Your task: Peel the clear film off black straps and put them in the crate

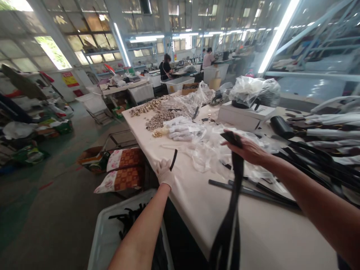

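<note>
My left hand [165,173] wears a pale glove and is at the table's left edge. A short black strip [174,159] stands up from its fingers, which are closed on the lower end. My right hand [249,149] is raised over the table and grips a long black strap [237,176] close to its end. From there the strap hangs in folds toward the bottom of the view, and it looks slightly blurred. Under my right forearm, several dark straps [258,195] lie across the pale tabletop [194,191].
Clear plastic bags [202,152], white gloves [180,129] and small metal fittings [160,119] cover the table's far part. A white box [244,115] stands behind. Below left are a plastic bin [97,232] with black strips and a cushioned seat [123,168]. Two people work farther back.
</note>
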A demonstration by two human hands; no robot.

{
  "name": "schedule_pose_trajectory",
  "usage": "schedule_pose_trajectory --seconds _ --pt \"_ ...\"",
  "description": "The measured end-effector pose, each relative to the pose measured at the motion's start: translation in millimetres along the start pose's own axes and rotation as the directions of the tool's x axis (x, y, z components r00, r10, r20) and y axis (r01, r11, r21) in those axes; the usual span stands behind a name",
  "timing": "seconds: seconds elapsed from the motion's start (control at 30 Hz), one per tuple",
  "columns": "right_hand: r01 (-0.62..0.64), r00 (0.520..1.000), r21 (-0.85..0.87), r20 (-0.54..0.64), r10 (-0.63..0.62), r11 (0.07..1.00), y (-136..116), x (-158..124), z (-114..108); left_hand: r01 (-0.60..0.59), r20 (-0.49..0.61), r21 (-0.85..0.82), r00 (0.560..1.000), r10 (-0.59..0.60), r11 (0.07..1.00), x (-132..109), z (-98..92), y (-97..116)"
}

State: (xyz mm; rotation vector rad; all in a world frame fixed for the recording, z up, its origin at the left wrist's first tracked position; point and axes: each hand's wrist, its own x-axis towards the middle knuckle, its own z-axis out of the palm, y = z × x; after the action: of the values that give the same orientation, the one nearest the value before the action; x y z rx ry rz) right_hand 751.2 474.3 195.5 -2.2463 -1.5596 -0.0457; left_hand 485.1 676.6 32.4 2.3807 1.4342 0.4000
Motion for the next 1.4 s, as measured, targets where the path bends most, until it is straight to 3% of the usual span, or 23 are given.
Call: schedule_pose_trajectory --seconds 0.07,0.2,0.27,0.33,0.47,0.63,0.73,0.83,0.93,1.03,1.13,1.2,1.27,1.3,1.37,1.4 --pt "-0.058 0.993 -0.104 0.098 0.068 0.993 18 51 18 0.003 -0.019 0.107 1.000 -0.001 0.994 -5 7.5 6" --pt "-0.241 0.945 -0.209 0.171 0.278 0.948 51 135 80 -0.028 -0.033 0.197 0.999 0.035 0.980 -16 6.3 -6" --pt "-0.286 0.915 -0.225 0.225 0.336 0.931 66 151 105 -0.025 -0.045 0.204 0.998 0.035 0.979 -15 5.2 -10" --pt "-0.310 0.891 -0.219 0.272 0.363 0.925 79 146 118 -0.008 -0.058 0.198 0.998 0.020 0.980 -13 6.0 -12" --pt "-0.313 0.885 -0.198 0.294 0.361 0.929 98 87 109 -0.020 -0.077 0.188 0.996 0.035 0.982 -8 9.0 -13" --pt "-0.294 0.906 -0.199 0.253 0.339 0.935 109 -52 73 -0.067 -0.083 0.207 0.993 0.086 0.976 -4 8.4 -11" --pt "-0.252 0.947 -0.163 0.160 0.277 0.954 114 -136 61 -0.075 -0.086 0.268 0.991 0.102 0.961 -6 4.0 -7" --pt "-0.195 0.980 -0.144 0.013 0.199 0.970 117 -191 63 -0.126 -0.008 0.320 0.991 0.136 0.939 -7 -3.8 -1" --pt "-0.176 0.983 -0.139 -0.084 0.166 0.974 111 -210 70 -0.187 0.066 0.333 0.982 0.175 0.924 2 -12.1 7" --pt "-0.156 0.985 -0.139 -0.095 0.144 0.978 102 -207 71 -0.114 0.084 0.233 0.992 0.097 0.966 21 -15.5 23" --pt "-0.147 0.988 -0.160 -0.080 0.136 0.976 96 -202 66 -0.034 0.088 0.118 0.996 0.023 0.992 34 -7.3 52" --pt "-0.167 0.985 -0.194 -0.079 0.154 0.967 93 -201 62 -0.115 0.098 0.101 0.990 0.105 0.988 31 6.4 77" --pt "-0.191 0.981 -0.231 -0.069 0.180 0.954 90 -200 58 -0.327 0.134 0.062 0.939 0.317 0.943 16 24.4 106" --pt "-0.201 0.980 -0.244 -0.061 0.191 0.949 89 -198 57 -0.472 0.163 0.004 0.870 0.465 0.882 3 33.0 121" --pt "-0.235 0.972 -0.253 -0.054 0.229 0.938 85 -195 55 -0.724 0.211 -0.171 0.636 0.742 0.669 -29 44.4 148" --pt "-0.258 0.966 -0.248 -0.052 0.253 0.934 82 -193 54 -0.795 0.218 -0.251 0.510 0.832 0.553 -47 45.3 158"
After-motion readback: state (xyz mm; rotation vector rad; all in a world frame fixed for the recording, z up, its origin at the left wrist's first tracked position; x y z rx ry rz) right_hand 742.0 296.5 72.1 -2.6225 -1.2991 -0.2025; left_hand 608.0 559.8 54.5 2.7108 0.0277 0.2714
